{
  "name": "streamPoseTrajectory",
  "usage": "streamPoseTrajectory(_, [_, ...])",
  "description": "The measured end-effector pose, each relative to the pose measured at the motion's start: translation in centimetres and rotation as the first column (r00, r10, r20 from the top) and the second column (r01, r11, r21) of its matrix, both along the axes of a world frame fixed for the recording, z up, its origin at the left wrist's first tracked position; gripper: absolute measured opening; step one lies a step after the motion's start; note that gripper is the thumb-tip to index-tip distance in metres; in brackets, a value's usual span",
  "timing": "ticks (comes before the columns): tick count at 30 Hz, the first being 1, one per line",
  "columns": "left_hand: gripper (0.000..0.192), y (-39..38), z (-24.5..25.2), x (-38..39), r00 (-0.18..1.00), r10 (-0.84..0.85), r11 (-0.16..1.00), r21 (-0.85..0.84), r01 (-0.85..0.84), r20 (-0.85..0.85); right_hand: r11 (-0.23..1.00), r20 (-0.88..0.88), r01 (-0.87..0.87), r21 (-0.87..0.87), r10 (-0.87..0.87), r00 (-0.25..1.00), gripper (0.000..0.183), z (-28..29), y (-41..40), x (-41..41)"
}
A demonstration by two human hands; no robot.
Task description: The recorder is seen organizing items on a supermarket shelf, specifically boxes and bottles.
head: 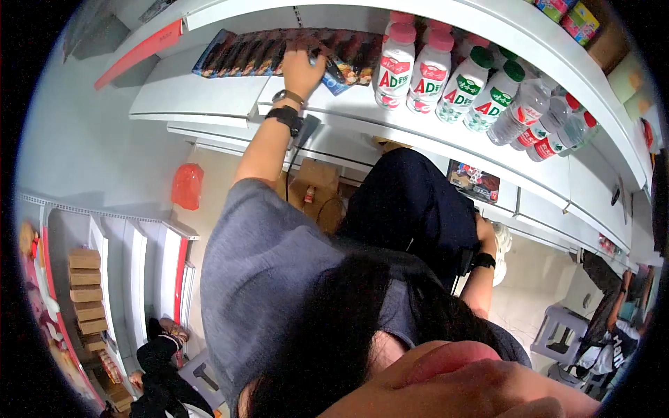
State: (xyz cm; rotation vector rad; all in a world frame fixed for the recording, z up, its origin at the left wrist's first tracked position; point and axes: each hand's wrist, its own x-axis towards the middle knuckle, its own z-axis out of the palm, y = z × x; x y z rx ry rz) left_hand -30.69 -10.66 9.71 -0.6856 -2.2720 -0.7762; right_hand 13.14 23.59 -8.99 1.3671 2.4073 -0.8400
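Observation:
My left hand point(303, 70) reaches onto a white metal shelf point(209, 99) at the top. It lies over a row of dark snack packets point(245, 52), its thumb beside a tilted packet point(337, 78); its fingertips blend into the dark wrappers, so its grip cannot be told. Two dark bands circle that wrist. White drink bottles with pink caps point(394, 68) and green caps point(462, 83) stand right of the packets, followed by clear plastic bottles point(522, 112). My right hand point(486, 232) rests by my dark-trousered knee, its fingers partly hidden.
Below the shelf are a cardboard box point(316, 177) with a small bottle and a dark printed package point(474, 180). A red plastic bag point(187, 185) hangs at left. Other people are at lower left and far right, near grey plastic stools point(559, 334). More shelving point(136, 271) stands at left.

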Motion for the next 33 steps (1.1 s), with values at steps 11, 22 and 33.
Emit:
streamPoseTrajectory(11, [0.06, 3.2, -0.4, 4.3, 0.984, 0.159, 0.986, -0.066, -0.154, 0.083, 0.997, 0.011, -0.072, 0.003, 0.072, 0.997, 0.066, -1.5, 0.7, 0.6])
streamPoseTrajectory(22, [0.072, 2.4, 0.1, 5.8, 0.951, 0.145, 0.983, -0.149, -0.107, 0.273, 0.974, 0.088, -0.208, 0.089, 0.201, 0.976, 0.041, -4.7, 2.4, 1.9])
streamPoseTrajectory(33, [0.054, -2.0, -0.7, 5.7, 0.95, -0.236, 0.931, 0.328, 0.16, 0.206, 0.996, -0.106, -0.089, -0.017, 0.087, 0.991, 0.064, -1.7, 0.6, 1.2])
